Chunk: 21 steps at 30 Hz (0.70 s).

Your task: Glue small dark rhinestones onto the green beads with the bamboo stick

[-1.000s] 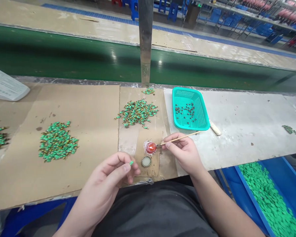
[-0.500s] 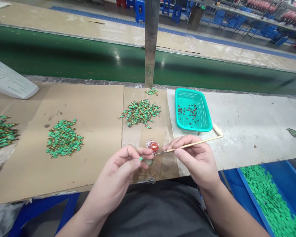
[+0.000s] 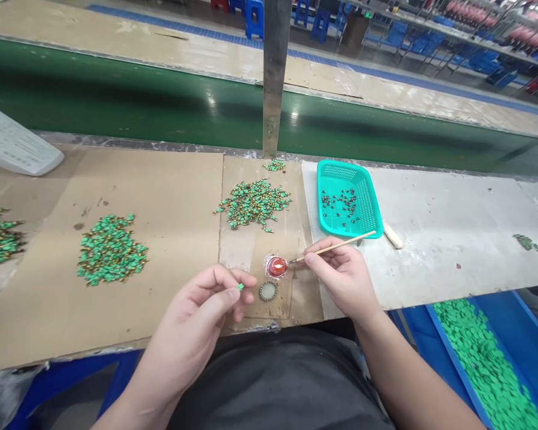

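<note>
My left hand [image 3: 219, 295] pinches a small green piece [image 3: 240, 287] between thumb and fingertips; its exact kind is too small to make out. In my right hand [image 3: 341, 272] is a thin paintbrush [image 3: 336, 245], its dark tip pointing left, at the right edge of a small cap of red paint [image 3: 277, 266]. Just below the red paint, on the cardboard, lies a round cap [image 3: 268, 291] with a crimped rim and a pale inside. Beyond my hands a heap of small green, gold and dark pieces [image 3: 254, 203] is spread on the cardboard.
A teal perforated basket [image 3: 375, 206] holds scattered dark bits, with a pale handle-like stick [image 3: 392, 235] beside it. Another heap of green pieces [image 3: 112, 251] lies left. A blue bin [image 3: 457, 364] of green pieces stands lower right. A metal post [image 3: 274, 77] rises at the table's back.
My left hand has drawn back left and down with the green piece, uncovering the round cap. The paintbrush tip has moved from near the green piece to the red paint's right edge.
</note>
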### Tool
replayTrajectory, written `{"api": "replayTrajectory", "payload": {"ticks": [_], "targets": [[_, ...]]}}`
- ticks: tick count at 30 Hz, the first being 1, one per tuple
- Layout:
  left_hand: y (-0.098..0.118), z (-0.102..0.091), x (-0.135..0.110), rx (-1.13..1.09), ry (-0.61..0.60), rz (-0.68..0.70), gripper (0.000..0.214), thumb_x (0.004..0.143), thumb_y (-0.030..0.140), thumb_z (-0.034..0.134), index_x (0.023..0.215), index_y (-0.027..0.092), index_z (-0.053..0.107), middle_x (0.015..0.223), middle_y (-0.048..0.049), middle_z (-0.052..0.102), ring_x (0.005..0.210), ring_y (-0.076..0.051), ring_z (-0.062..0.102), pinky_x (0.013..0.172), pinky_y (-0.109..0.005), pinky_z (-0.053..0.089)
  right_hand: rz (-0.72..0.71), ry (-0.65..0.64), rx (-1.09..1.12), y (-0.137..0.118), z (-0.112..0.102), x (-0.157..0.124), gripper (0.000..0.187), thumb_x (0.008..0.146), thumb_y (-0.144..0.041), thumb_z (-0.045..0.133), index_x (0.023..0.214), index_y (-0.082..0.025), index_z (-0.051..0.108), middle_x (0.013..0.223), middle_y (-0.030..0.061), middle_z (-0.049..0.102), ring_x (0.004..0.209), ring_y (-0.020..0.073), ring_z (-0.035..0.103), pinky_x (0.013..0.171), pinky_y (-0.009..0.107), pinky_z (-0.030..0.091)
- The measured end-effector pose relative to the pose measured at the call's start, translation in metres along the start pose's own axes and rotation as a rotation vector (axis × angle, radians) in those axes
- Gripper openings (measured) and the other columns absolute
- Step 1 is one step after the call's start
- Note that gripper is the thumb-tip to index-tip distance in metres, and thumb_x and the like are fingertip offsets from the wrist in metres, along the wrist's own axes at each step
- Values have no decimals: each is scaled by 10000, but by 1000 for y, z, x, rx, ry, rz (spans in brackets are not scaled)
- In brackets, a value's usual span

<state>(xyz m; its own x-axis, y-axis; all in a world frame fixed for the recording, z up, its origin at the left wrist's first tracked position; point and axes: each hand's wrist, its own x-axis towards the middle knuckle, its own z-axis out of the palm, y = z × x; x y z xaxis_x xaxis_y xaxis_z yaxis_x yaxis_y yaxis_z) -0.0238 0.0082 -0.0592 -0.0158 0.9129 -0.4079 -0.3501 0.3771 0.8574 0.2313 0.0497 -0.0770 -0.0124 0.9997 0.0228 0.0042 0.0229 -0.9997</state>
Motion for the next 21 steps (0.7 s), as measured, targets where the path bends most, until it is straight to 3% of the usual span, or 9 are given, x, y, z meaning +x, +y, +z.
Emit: {"api": "replayTrajectory", "payload": {"ticks": [3,6,9,16,21], "targets": [[0,4,0,8,-23,4,275,803,271,1041,673,231,802,962,-57,886,767,-160,757,671,-195,603,-15,-7,26,-10,1,-3,195,980,-361,989,933,-247,837,863,40,900,852,249,919,820,361,774],[-1,8,-1,-22,-118,-19,260,885,298,1013,720,242,820,1106,-93,942,989,-232,849,816,-238,672,-33,-20,71,-23,3,-12,137,998,-300,972,947,-262,851,898,24,915,852,220,920,814,318,764],[0,12,-2,-101,-225,-48,268,878,369,1051,763,247,842,1165,-121,968,1149,-302,870,906,-298,709,-46,-65,160,-36,8,-23,101,1024,-232,954,984,-269,869,958,23,933,907,209,927,850,302,757],[2,14,-7,-159,-328,-51,301,877,406,1088,772,256,849,1110,-64,970,945,-222,841,865,-269,687,-72,-110,189,-51,19,-35,91,1034,-177,942,1028,-258,903,982,48,938,886,210,911,802,294,754],[0,11,-10,-142,-315,-60,324,872,459,1102,788,268,853,1109,-56,960,1013,-264,863,925,-320,692,-78,-113,124,-51,19,-36,172,998,-106,925,1029,-275,922,980,29,927,879,176,896,825,241,734]]}}
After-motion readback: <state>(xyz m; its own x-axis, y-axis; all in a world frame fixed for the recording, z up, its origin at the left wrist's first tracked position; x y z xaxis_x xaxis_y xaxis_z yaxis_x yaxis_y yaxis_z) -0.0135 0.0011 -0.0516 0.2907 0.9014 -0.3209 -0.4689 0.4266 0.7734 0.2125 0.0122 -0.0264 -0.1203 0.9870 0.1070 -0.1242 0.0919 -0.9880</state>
